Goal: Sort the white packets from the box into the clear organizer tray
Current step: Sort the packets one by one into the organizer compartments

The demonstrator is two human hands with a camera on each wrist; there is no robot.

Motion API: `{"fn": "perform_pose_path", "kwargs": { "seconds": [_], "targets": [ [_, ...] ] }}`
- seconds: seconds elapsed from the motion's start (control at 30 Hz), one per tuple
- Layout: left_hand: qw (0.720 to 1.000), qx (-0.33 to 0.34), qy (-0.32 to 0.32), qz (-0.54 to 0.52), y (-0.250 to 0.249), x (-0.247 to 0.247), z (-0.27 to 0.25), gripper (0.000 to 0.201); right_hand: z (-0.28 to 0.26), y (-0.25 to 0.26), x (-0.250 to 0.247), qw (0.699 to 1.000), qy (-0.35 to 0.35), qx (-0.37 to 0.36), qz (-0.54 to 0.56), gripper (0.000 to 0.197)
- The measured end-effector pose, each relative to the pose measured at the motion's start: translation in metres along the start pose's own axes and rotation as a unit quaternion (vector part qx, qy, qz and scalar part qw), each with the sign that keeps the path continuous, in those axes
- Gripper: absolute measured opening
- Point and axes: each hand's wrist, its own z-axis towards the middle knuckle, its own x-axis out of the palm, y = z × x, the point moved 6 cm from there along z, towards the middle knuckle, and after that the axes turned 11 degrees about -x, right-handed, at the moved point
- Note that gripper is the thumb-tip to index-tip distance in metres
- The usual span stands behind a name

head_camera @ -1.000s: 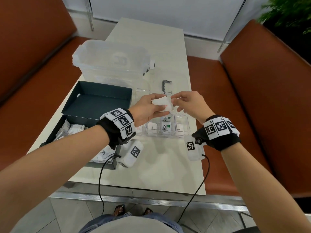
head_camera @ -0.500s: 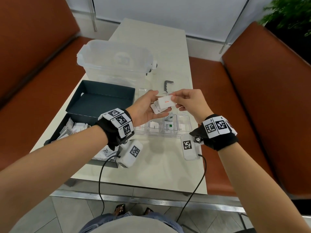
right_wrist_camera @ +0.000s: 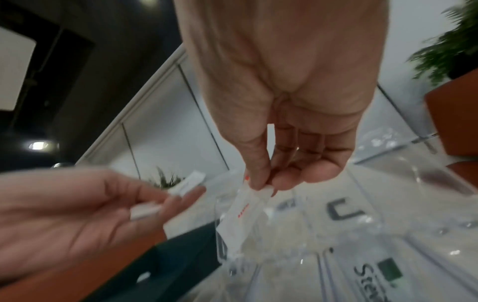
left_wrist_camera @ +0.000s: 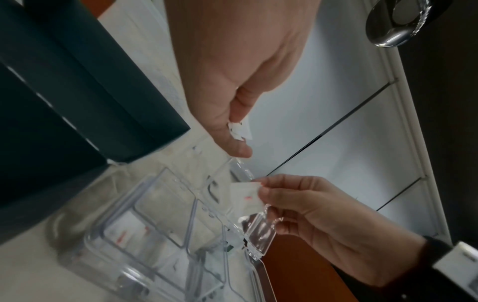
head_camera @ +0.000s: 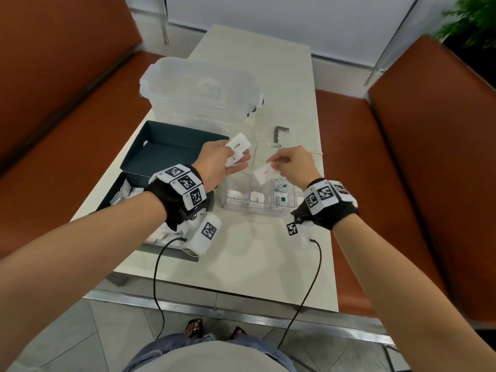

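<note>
Fingertips (right_wrist_camera: 261, 181) of our right hand (head_camera: 295, 167) pinch the top edge of a white packet with red print (head_camera: 264, 173), which hangs just above the clear organizer tray (head_camera: 233, 208) at the centre of the head view. That grip is closed on the packet by one thin edge only. Our left hand (head_camera: 217, 163), to the left of it, holds a small stack of white packets (head_camera: 237, 153) between thumb and loosely curled fingers, above the gap between tray and dark box (head_camera: 166, 154).

In the tray's lower compartments we see several packets already lying flat, two with green-marked labels in the right-hand cells. More white packets sit in the near half of the box at lower left. A lidded translucent container (head_camera: 198, 87) stands behind the box toward the top of the frame, and a small grey bracket (head_camera: 280, 131) lies on the surface (head_camera: 255, 253) beyond the tray.

We judge the risks as follows. The edge pinch lets the packet swing, so it could catch a divider and land across two cells or in the wrong one. The left stack is only lightly held; a tilt of the palm could let packets slide out.
</note>
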Motion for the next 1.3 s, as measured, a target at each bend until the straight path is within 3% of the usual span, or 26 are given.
{"fn": "perform_pose_path", "kwargs": {
  "seconds": [0.13,0.23,0.37,0.7,0.83,0.97,1.07,1.13,1.2,1.3],
  "targets": [
    [1.000,0.016,-0.009,-0.011,-0.006,-0.015,-0.001,0.026,0.014,0.017,0.047,0.994,0.060,-0.040,-0.082,0.019],
    [1.000,0.016,-0.010,-0.023,-0.006,-0.024,-0.001,0.028,0.021,0.021,0.077,0.969,0.116,-0.052,-0.211,0.023],
    [0.999,0.017,-0.005,-0.028,-0.004,-0.034,-0.001,0.026,0.024,0.016,0.103,0.939,0.168,-0.047,-0.296,0.021],
    [0.999,-0.003,-0.010,-0.036,-0.001,-0.044,0.000,0.028,0.024,0.006,0.119,0.886,0.173,-0.072,-0.424,0.020],
    [0.999,-0.006,0.006,-0.041,-0.001,-0.038,0.000,0.027,0.022,0.006,0.122,0.881,0.156,-0.070,-0.441,0.023],
    [0.998,-0.025,0.024,-0.056,0.002,-0.031,-0.001,0.029,0.020,0.008,0.117,0.898,0.150,-0.071,-0.407,0.026],
    [0.996,-0.044,0.038,-0.068,0.003,-0.028,-0.002,0.034,0.017,0.014,0.096,0.935,0.094,-0.056,-0.337,0.020],
    [0.996,-0.048,0.045,-0.066,0.003,-0.027,-0.002,0.036,0.016,0.019,0.071,0.969,0.013,-0.049,-0.241,0.023],
    [0.996,-0.050,0.052,-0.056,0.004,-0.025,-0.003,0.036,0.016,0.025,0.045,0.994,-0.064,-0.042,-0.074,0.023],
    [0.996,-0.051,0.064,-0.026,0.007,-0.017,-0.004,0.034,0.019,0.034,0.023,0.991,-0.094,-0.035,0.092,0.019]
  ]
}}
